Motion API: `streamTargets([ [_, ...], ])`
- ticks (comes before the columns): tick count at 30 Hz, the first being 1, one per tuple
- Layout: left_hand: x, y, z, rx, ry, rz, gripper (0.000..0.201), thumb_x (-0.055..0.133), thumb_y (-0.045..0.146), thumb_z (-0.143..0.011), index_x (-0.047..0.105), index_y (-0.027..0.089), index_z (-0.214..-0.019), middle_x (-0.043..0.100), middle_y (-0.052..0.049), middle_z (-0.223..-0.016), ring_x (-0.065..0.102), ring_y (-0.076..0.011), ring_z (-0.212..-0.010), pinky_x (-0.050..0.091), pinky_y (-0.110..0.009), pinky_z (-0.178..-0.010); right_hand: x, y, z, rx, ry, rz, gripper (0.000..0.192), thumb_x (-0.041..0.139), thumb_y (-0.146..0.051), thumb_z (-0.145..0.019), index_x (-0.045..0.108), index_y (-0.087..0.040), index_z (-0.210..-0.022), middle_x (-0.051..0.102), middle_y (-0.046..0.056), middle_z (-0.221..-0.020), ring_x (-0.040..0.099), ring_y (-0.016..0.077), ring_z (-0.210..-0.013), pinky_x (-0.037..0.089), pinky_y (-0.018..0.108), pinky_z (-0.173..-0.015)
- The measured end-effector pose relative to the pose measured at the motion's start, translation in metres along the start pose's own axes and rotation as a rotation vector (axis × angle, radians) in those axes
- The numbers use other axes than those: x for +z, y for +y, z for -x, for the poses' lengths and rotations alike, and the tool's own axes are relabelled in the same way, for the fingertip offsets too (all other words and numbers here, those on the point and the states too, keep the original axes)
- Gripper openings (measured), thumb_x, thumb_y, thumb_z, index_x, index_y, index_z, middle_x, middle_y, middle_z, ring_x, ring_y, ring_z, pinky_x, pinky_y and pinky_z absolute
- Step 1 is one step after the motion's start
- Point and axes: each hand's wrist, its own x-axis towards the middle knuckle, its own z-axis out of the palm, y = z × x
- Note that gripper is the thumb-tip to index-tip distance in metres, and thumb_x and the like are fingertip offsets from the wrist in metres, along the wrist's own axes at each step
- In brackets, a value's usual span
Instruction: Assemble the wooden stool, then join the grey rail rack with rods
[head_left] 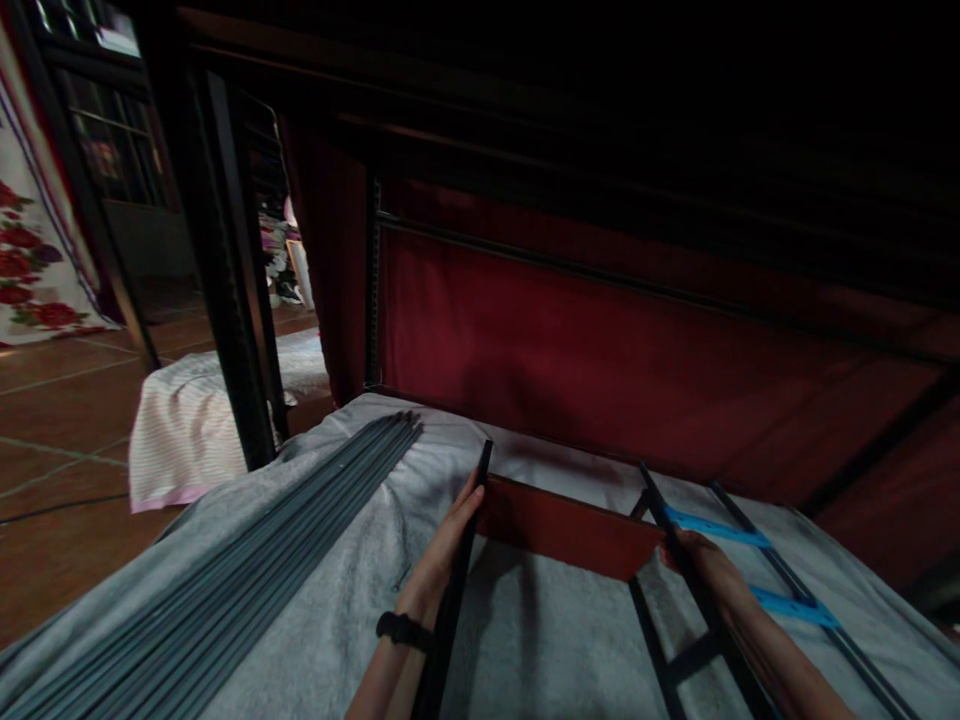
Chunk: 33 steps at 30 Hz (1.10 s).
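The left hand (454, 525), a black band (403, 631) at its wrist, grasps one dark bar (450, 610), the right hand (709, 565) a second bar (656, 495); between them spans a reddish-brown board (562, 520), over grey cloth (540, 630) (touching or not, I can't tell from here). Grey rods (300, 530) lie leftward, blue strips (795, 605) rightward. Red fabric (562, 340) hangs behind.

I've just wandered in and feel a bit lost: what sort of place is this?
Possibly a home used as a workshop, though I can't be sure: grey rods lie side by side on a pale blanket, with flowered cloth at the far left.
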Motion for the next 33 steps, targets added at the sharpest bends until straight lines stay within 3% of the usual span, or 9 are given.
streamTargets([
  [6, 0.0, 0.001, -0.005, 0.011, 0.037, -0.039, 0.059, 0.065, 0.047, -0.087, 0.055, 0.028, -0.141, 0.066, -0.005, -0.133, 0.061, -0.0264, -0.125, 0.058, -0.032, -0.09, 0.009, -0.011, 0.008, 0.006, 0.03, 0.024, 0.018, 0.059, -0.041, -0.064, 0.054, -0.024, -0.063, 0.063, 0.006, -0.057, 0.062, 0.02, -0.052, 0.056, 0.032, -0.058],
  [9, 0.001, -0.002, -0.011, 0.017, 0.061, -0.071, 0.06, 0.063, 0.049, -0.087, 0.055, 0.026, -0.141, 0.065, -0.005, -0.134, 0.061, -0.0271, -0.124, 0.061, -0.031, -0.084, 0.015, -0.014, 0.01, -0.042, 0.026, 0.047, 0.021, 0.055, -0.043, -0.07, 0.052, -0.024, -0.063, 0.064, 0.006, -0.058, 0.061, 0.019, -0.052, 0.055, 0.031, -0.057],
  [14, 0.0, -0.001, -0.007, 0.014, 0.03, -0.003, 0.052, 0.053, 0.047, -0.093, 0.052, 0.029, -0.143, 0.052, -0.001, -0.15, 0.045, -0.0226, -0.141, 0.053, -0.032, -0.102, 0.015, -0.013, 0.006, -0.032, 0.129, 0.142, 0.025, 0.05, -0.045, -0.079, 0.051, -0.024, -0.066, 0.063, 0.006, -0.057, 0.064, 0.0214, -0.057, 0.057, 0.035, -0.061],
  [16, -0.004, 0.005, -0.001, -0.035, 0.007, 0.034, 0.053, 0.047, 0.049, -0.097, 0.046, 0.03, -0.147, 0.05, -0.001, -0.151, 0.043, -0.02, -0.142, 0.048, -0.033, -0.108, 0.01, -0.015, 0.007, -0.049, 0.16, 0.186, 0.025, 0.049, -0.045, -0.081, 0.055, -0.023, -0.07, 0.066, 0.006, -0.064, 0.067, 0.0238, -0.066, 0.058, 0.039, -0.069],
  [19, -0.014, 0.016, 0.014, -0.102, 0.035, 0.052, 0.057, 0.041, 0.05, -0.099, 0.037, 0.029, -0.152, 0.049, -0.004, -0.152, 0.044, -0.0205, -0.142, 0.043, -0.039, -0.114, 0.001, -0.023, 0.012, -0.134, 0.225, 0.249, 0.023, 0.051, -0.042, -0.08, 0.059, -0.021, -0.084, 0.069, 0.01, -0.09, 0.066, 0.0274, -0.095, 0.051, 0.046, -0.093],
  [22, -0.023, 0.019, 0.033, -0.064, 0.075, 0.073, 0.056, 0.044, 0.055, -0.098, 0.046, 0.027, -0.146, 0.051, -0.007, -0.151, 0.044, -0.0224, -0.142, 0.04, -0.042, -0.115, 0.006, -0.037, 0.02, -0.381, 0.207, 0.365, 0.027, 0.05, -0.04, -0.083, 0.06, -0.021, -0.1, 0.065, 0.012, -0.112, 0.06, 0.0271, -0.113, 0.042, 0.047, -0.106],
  [25, -0.03, 0.007, 0.044, -0.026, 0.124, 0.087, 0.05, 0.055, 0.053, -0.093, 0.058, 0.026, -0.134, 0.059, -0.008, -0.143, 0.048, -0.0232, -0.138, 0.043, -0.04, -0.113, 0.034, -0.053, 0.031, -0.638, 0.047, 0.511, 0.03, 0.045, -0.038, -0.089, 0.06, -0.021, -0.109, 0.063, 0.011, -0.114, 0.06, 0.0258, -0.111, 0.043, 0.045, -0.105],
  [29, -0.041, -0.023, 0.035, 0.011, 0.267, -0.038, 0.047, 0.074, 0.045, -0.08, 0.065, 0.022, -0.119, 0.068, -0.011, -0.128, 0.062, -0.0274, -0.124, 0.051, -0.041, -0.105, 0.096, -0.067, 0.047, -0.756, -0.186, 0.664, 0.03, 0.042, -0.031, -0.094, 0.057, -0.024, -0.119, 0.061, 0.008, -0.122, 0.058, 0.0227, -0.118, 0.042, 0.041, -0.106],
  [33, -0.052, -0.043, 0.021, 0.008, 0.335, -0.282, 0.036, 0.066, 0.039, -0.086, 0.065, 0.018, -0.115, 0.069, -0.015, -0.125, 0.063, -0.0281, -0.121, 0.051, -0.039, -0.102, 0.154, -0.075, 0.049, -0.826, -0.341, 0.87, 0.036, 0.045, -0.028, -0.095, 0.057, -0.02, -0.128, 0.06, 0.013, -0.129, 0.057, 0.0277, -0.121, 0.04, 0.045, -0.105],
])
